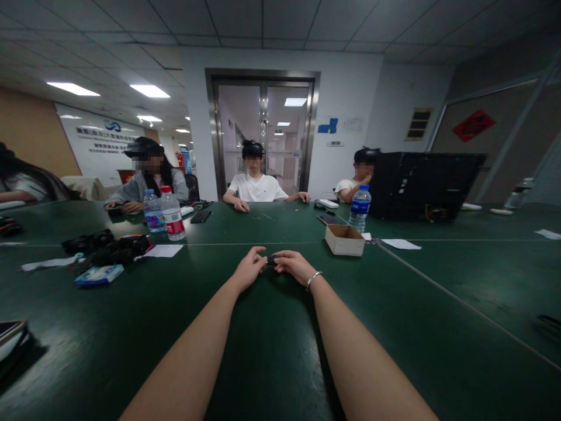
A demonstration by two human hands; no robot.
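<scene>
Straight ahead over the green table, a small black object (270, 260) sits between my two hands; it is too small to name. My left hand (250, 269) pinches its left side with thumb and fingers. From the other side my right hand (297, 266), with a silver bracelet (314, 280) at the wrist, grips it too. Fingers cover part of the object. Nearest to my right hand is an open cardboard box (344, 245), farther off to the right.
Bottles (172, 216), dark gear (109, 248) and a blue-white packet (99, 275) lie on the left of the table (272, 356). Right of centre stand a blue-labelled bottle (359, 207) and a big black case (425, 187). Several people sit across and to the left.
</scene>
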